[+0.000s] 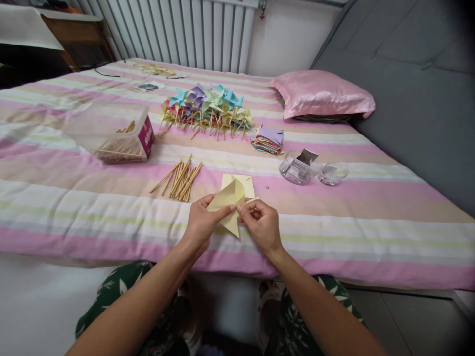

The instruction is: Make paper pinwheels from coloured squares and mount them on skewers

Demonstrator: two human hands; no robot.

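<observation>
Both my hands hold a pale yellow paper pinwheel (225, 199), partly folded, above the near side of the bed. My left hand (204, 217) grips it from the left, with the thumb pressed near its middle. My right hand (260, 222) pinches the paper's right part near the centre; the fingertips hide what lies between them. Just beyond lies a flat cream paper square (245, 182) with a cut at its corner. A tiny metallic piece (267, 187) rests on the sheet to the right. Loose wooden sticks (180, 179) lie in a bunch on the left.
A clear plastic box (118, 131) holding sticks stands left. Several finished pinwheels (208, 104) are heaped behind. Stacked coloured paper (267, 140), a clear tub (295, 168) and its clear lid (331, 174) sit right. A pink pillow (322, 94) lies by the grey headboard (404, 84).
</observation>
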